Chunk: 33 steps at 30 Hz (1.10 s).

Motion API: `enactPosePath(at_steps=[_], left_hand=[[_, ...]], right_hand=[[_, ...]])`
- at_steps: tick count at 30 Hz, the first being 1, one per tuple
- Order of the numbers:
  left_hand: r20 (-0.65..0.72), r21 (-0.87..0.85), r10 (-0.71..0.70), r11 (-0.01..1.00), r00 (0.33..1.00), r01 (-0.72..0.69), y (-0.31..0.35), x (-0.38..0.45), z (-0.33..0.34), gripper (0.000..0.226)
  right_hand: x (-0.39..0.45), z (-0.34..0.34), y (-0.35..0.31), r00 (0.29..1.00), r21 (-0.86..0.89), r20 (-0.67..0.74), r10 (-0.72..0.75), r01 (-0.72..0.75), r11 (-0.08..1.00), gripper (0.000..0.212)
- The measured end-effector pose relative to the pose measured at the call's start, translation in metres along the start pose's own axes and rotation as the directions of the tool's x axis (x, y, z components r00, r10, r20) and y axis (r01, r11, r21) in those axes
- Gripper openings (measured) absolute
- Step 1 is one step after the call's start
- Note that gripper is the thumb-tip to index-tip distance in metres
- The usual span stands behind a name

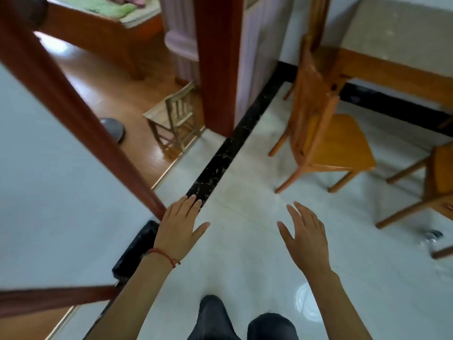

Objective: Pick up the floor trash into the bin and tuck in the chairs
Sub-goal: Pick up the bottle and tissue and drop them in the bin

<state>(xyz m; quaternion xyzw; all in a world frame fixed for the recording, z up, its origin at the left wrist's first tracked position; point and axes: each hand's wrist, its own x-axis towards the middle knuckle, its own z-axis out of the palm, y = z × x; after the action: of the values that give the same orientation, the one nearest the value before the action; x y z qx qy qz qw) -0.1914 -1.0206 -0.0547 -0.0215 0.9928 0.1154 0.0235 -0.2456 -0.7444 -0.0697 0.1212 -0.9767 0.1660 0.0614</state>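
My left hand [180,227] and my right hand [305,238] are both held out low in front of me, fingers straight, holding nothing. An orange wooden chair [326,141] stands pulled out from the wooden table [392,67] at the upper right, its back toward me. A second orange chair [436,182] shows partly at the right edge. A small crumpled clear piece of trash [431,238] lies on the white floor by that chair's leg. No bin is in view.
A white wall with red-brown door trim [73,114] fills the left. Through the doorway stand a small pale wooden chair [175,119], a grey round base [112,130] and a bed. A black tile strip [220,155] crosses the floor.
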Motion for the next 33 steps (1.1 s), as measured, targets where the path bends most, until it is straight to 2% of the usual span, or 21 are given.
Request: enactPosePath(at_steps=[6, 13, 23, 30, 33], left_hand=[[0.063, 0.019, 0.252, 0.967, 0.966, -0.253, 0.126, 0.033, 0.022, 0.079], [0.085, -0.029, 0.495, 0.869, 0.865, -0.494, 0.305, 0.045, 0.06, 0.08], [0.14, -0.075, 0.768, 0.637, 0.625, -0.767, 0.509, 0.068, 0.105, 0.079], [0.172, -0.091, 0.867, 0.487, 0.468, -0.869, 0.632, 0.122, 0.146, 0.08], [0.182, -0.102, 0.886, 0.448, 0.426, -0.888, 0.683, 0.148, 0.156, 0.07]], right_hand=[[-0.065, -0.058, 0.113, 0.961, -0.027, -0.145, 0.234, -0.24, 0.97, 0.051], [-0.163, -0.128, 0.252, 0.847, -0.053, -0.266, 0.461, -0.49, 0.87, 0.042], [-0.255, -0.181, 0.38, 0.586, -0.001, -0.371, 0.72, -0.776, 0.631, 0.044], [-0.262, -0.195, 0.47, 0.429, 0.028, -0.403, 0.808, -0.877, 0.48, 0.042], [-0.251, -0.204, 0.505, 0.372, 0.056, -0.402, 0.837, -0.902, 0.427, 0.044]])
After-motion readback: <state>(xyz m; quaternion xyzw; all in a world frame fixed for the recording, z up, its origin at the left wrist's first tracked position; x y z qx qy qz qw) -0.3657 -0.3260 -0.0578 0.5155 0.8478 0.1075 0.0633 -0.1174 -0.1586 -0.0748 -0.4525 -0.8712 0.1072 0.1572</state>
